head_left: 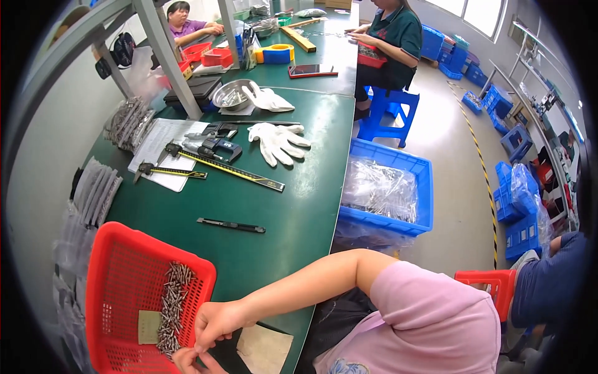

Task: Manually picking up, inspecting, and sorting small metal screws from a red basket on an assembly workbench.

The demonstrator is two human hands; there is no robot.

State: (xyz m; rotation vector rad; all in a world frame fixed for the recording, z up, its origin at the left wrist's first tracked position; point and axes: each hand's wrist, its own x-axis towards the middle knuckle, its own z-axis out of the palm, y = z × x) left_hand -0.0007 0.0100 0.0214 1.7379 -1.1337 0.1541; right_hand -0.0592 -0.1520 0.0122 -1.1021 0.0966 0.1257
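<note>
At the near left of the green table (293,243) stands a red perforated basket (118,280). Many small metal pin-like parts (176,293) are heaped along its right side, beside a yellowish card (149,327). Over the basket's near right rim, my right hand (218,323) is closed with fingertips pinched together. My left hand (193,361), partly cut off by the lower edge, meets it with its fingers pinched too. Whatever lies between the fingertips is too small or hidden to make out. A beige sheet of paper (265,349) lies right of my hands.
Beyond the basket lie a cutter knife (230,225), two calipers (227,168), a micrometer (221,149), white gloves (277,142) and a metal bowl (232,95). A blue crate (423,187) of bagged parts stands right of the table. Two people (389,37) sit at the far end.
</note>
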